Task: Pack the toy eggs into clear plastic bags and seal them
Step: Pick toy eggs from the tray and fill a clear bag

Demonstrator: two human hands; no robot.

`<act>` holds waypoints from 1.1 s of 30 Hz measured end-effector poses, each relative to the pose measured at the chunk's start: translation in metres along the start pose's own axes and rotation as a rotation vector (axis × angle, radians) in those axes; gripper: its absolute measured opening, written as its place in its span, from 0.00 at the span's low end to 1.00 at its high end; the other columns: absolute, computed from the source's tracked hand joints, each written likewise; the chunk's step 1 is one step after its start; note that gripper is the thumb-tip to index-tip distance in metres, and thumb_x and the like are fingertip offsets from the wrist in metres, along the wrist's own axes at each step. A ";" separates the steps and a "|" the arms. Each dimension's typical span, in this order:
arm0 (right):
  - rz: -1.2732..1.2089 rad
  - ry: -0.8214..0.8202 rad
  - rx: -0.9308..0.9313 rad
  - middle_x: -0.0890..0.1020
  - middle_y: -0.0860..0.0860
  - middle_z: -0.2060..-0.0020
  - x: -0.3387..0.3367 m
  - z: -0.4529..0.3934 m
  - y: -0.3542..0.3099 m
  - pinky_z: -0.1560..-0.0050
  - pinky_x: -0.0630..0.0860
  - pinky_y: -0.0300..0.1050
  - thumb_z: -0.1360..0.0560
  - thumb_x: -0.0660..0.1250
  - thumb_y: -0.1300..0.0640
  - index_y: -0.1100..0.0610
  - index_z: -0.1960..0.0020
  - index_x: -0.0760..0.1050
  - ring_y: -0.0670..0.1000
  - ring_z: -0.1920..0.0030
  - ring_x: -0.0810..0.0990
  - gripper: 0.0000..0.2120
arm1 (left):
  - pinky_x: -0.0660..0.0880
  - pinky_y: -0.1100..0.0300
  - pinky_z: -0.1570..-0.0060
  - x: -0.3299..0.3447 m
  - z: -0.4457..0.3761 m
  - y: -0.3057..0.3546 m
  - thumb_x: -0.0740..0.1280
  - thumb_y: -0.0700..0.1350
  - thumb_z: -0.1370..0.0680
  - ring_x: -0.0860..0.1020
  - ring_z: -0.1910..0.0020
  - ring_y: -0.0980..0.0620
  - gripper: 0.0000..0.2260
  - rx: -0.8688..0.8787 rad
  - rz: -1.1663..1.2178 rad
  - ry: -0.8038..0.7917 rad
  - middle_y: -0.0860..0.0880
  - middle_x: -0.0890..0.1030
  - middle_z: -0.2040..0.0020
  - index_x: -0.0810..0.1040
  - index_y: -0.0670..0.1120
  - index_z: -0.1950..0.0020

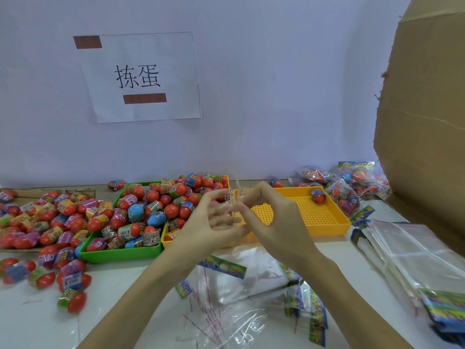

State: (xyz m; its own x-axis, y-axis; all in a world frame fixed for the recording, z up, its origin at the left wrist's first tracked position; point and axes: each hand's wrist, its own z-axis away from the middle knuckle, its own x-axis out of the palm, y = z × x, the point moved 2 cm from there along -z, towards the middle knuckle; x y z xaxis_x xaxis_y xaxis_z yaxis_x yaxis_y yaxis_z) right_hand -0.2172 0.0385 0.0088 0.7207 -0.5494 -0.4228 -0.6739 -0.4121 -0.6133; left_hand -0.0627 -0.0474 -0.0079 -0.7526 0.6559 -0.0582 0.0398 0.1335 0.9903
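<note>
1. Bright, even overhead light; only soft, faint shadows fall on the white bench [120, 293].
2. Wide-angle bending curves the tall brown cardboard box [427, 117] at the right edge.
3. Glare streaks the crumpled clear plastic bags [226, 321] below the box; overall focus is slightly soft.

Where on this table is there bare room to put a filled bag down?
Most of the yellow tray is bare, holding one egg at its back. Bare tabletop lies below the green tray. Left edge and front centre are crowded.

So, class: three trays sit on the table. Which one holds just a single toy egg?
The yellow tray on the right: one toy egg lies in its far right corner on the bare perforated floor. The green tray and the yellow tray behind it are heaped with eggs.
</note>
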 end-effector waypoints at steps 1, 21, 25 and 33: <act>0.005 0.017 0.004 0.83 0.39 0.58 -0.001 -0.001 0.000 0.44 0.77 0.49 0.19 0.73 0.55 0.53 0.50 0.78 0.44 0.51 0.83 0.04 | 0.84 0.57 0.45 0.000 0.000 -0.002 0.83 0.48 0.30 0.85 0.39 0.54 0.37 -0.030 0.017 -0.048 0.57 0.85 0.37 0.70 0.60 0.25; -0.018 -0.217 0.017 0.88 0.40 0.53 -0.003 0.001 0.009 0.57 0.74 0.30 0.24 0.78 0.52 0.51 0.49 0.89 0.41 0.50 0.85 0.05 | 0.83 0.55 0.49 -0.007 0.004 0.000 0.75 0.39 0.21 0.86 0.51 0.58 0.13 0.512 -0.722 0.068 0.56 0.87 0.48 0.84 0.47 0.36; 0.019 -0.307 0.070 0.87 0.40 0.54 -0.005 0.001 0.011 0.59 0.72 0.27 0.21 0.75 0.51 0.49 0.50 0.87 0.38 0.52 0.84 0.03 | 0.84 0.52 0.53 -0.002 0.005 0.002 0.75 0.40 0.21 0.85 0.54 0.57 0.21 0.568 -0.851 0.072 0.56 0.87 0.47 0.79 0.51 0.29; -0.034 -0.399 0.095 0.88 0.38 0.54 -0.006 0.002 0.005 0.58 0.74 0.26 0.20 0.74 0.53 0.49 0.50 0.81 0.36 0.51 0.85 0.02 | 0.82 0.52 0.58 0.002 0.008 0.003 0.80 0.42 0.26 0.81 0.57 0.58 0.30 0.599 -0.926 0.067 0.58 0.84 0.52 0.72 0.60 0.30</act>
State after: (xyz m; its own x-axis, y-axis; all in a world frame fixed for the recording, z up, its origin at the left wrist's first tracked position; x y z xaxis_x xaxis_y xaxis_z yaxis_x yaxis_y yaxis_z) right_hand -0.2247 0.0406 0.0070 0.7616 -0.2034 -0.6153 -0.6438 -0.3459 -0.6826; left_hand -0.0585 -0.0398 -0.0057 -0.6893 0.0774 -0.7204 -0.2594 0.9020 0.3450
